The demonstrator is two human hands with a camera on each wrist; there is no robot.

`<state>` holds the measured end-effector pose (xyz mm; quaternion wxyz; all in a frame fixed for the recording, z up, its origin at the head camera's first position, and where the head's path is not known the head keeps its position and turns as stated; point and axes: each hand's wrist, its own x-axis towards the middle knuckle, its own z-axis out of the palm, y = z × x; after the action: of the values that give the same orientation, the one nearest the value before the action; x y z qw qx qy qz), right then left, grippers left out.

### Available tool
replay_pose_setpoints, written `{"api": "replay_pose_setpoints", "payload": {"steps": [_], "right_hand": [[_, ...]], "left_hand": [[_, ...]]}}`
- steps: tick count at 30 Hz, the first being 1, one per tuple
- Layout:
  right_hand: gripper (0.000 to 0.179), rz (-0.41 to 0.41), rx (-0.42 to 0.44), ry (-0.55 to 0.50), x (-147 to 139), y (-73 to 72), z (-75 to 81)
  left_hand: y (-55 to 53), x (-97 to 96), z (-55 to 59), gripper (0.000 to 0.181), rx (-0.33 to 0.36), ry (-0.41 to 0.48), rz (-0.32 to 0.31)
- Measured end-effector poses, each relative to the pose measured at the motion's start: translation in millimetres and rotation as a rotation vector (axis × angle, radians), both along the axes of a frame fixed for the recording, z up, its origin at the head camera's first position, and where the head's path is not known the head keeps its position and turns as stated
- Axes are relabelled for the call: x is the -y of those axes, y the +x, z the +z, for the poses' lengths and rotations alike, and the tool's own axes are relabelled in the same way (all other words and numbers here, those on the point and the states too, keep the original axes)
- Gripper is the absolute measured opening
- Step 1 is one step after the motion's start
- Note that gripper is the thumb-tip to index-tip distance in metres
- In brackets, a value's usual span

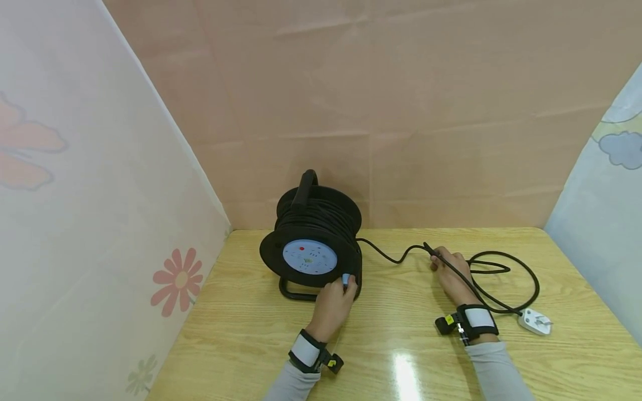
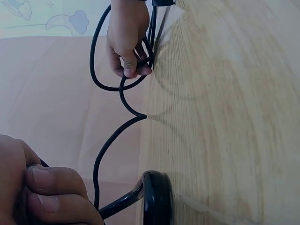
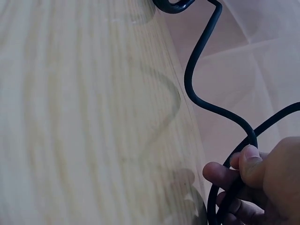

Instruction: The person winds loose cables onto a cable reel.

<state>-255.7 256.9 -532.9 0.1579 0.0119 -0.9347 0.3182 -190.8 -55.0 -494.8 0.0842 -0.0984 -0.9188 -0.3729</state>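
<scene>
A black cable reel (image 1: 266, 250) with a pale blue socket face and a carrying handle stands upright on its tubular frame at the table's back. At the lower right of its face, my left hand (image 1: 332, 303) grips the small blue crank knob (image 1: 346, 278). In the left wrist view that hand's curled fingers (image 2: 44, 178) show, but the knob is hidden. Off to the right, my right hand (image 1: 453, 278) pinches the black cable (image 3: 243, 124) between thumb and fingers. The cable runs from the reel to this hand, then loops on to a white plug (image 1: 535, 321).
Loose cable coils (image 1: 531, 267) lie on the wooden table (image 1: 241, 345) right of the right hand. Brown paper (image 1: 401, 111) hangs behind the table. Patterned sheets (image 1: 100, 223) stand at both sides. A camera strap (image 1: 476, 320) sits on each wrist.
</scene>
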Motion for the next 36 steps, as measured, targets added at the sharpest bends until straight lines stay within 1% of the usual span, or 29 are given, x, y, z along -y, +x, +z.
{"api": "replay_pose_setpoints", "payload": {"steps": [2, 6, 8, 12, 16, 21, 28, 32, 36], "right_hand": [[0.016, 0.004, -0.006, 0.016, 0.1, -0.2, 0.8], [0.011, 0.005, -0.013, 0.049, 0.7, 0.2, 2.7], [0.012, 0.006, -0.011, 0.056, 1.1, 0.5, 3.6], [0.015, 0.014, -0.004, 0.058, 0.3, 0.2, 4.3], [0.015, 0.03, -0.008, 0.062, -1.0, -0.6, 4.8], [0.013, 0.04, 0.0, 0.056, -2.3, -1.8, 3.4], [0.009, 0.02, 0.004, 0.038, -0.7, -0.9, 2.3], [0.009, 0.016, -0.002, 0.027, -0.3, -0.5, 2.7], [0.009, 0.02, -0.018, 0.028, -1.1, -0.4, 2.3]], "left_hand": [[-0.5, 0.3, -1.7, 0.051, 0.005, 0.012, -0.006], [-2.0, -0.6, -2.1, 0.053, 0.016, 0.066, -0.035], [-2.8, -1.8, -0.7, 0.054, 0.018, 0.086, -0.048], [-4.2, -5.6, 6.5, 0.055, 0.013, 0.112, -0.065], [-4.6, -9.5, 18.9, 0.056, 0.024, 0.16, -0.077], [-5.1, -11.1, 41.0, 0.059, 0.024, 0.25, -0.09], [-10.0, -4.8, 68.0, 0.059, 0.013, 0.379, -0.138], [-12.6, 2.0, 78.8, 0.061, 0.003, 0.449, -0.171], [-14.4, 8.9, 85.6, 0.061, 0.007, 0.519, -0.188]]}}
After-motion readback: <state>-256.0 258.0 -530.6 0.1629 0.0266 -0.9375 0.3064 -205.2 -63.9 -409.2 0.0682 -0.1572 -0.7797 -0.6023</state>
